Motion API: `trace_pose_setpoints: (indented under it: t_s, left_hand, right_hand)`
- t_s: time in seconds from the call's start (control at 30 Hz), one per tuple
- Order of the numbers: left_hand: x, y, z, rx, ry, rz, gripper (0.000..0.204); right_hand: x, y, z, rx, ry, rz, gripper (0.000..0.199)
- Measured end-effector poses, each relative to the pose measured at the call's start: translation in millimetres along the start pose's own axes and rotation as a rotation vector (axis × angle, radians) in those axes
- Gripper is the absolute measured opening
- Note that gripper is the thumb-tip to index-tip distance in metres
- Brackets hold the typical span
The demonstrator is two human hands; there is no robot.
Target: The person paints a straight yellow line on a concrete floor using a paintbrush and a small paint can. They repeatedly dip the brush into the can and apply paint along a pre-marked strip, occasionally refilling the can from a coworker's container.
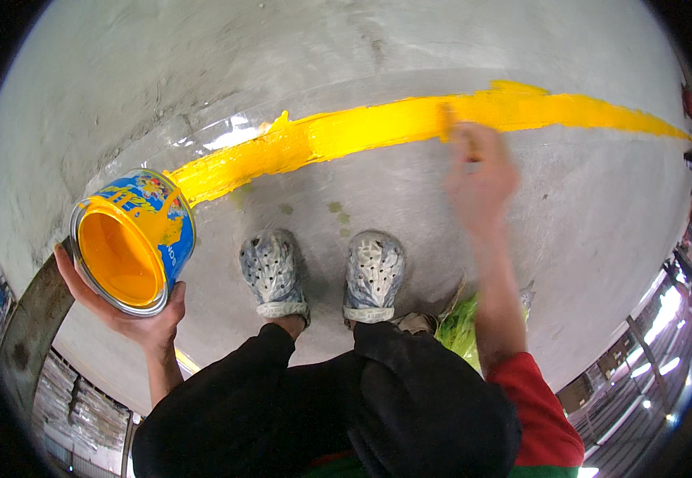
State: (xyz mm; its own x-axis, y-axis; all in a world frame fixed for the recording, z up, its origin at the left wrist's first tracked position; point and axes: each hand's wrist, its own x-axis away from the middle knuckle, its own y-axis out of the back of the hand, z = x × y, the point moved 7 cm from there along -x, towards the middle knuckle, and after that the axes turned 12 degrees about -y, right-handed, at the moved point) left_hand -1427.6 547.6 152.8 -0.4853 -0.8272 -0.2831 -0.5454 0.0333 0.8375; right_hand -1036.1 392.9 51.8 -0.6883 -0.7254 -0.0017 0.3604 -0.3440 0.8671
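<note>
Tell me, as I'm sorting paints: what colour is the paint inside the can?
Bright yellow inside the can, seen in the head view.

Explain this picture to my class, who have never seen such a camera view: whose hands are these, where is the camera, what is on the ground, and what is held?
There is no machine here. A camera worn on a person's head looks down, so lines bend near the rim. The left hand holds an open tin of yellow paint. The right hand, blurred, grips what looks like a brush against a wet yellow stripe across the grey concrete floor. Below are the person's two grey perforated shoes and dark trousers.
</note>
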Motion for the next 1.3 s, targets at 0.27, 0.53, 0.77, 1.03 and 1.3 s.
trace_pose_setpoints:
  t_s: [0.27, 0.53, 0.77, 1.03, 1.3]
  left_hand:
    - [-5.5, -7.8, -2.4, -0.001, -0.061, 0.037, 0.125]
    - [-4.3, -5.0, 0.9, -0.050, -0.086, 0.044, 0.124]
    - [-11.7, -19.8, -8.4, 0.055, -0.103, 0.064, 0.126]
    - [-17.3, -82.2, -28.7, 0.405, -0.369, 0.217, 0.134]
    - [-45.2, -131.8, -95.0, 0.792, -0.489, 0.318, 0.132]
  right_hand:
    - [36.4, -55.1, 45.2, -0.523, -0.095, 0.252, 0.014]
    - [-39.2, 65.4, -79.3, 0.155, 0.071, -0.311, 0.015]
    - [30.0, -15.8, 13.4, 0.058, 0.221, -0.016, 0.025]
    - [20.1, 112.1, 74.8, -1.177, -0.226, -0.013, 0.019]
    - [29.7, 114.9, 189.1, -0.083, 0.453, 0.178, 0.027]
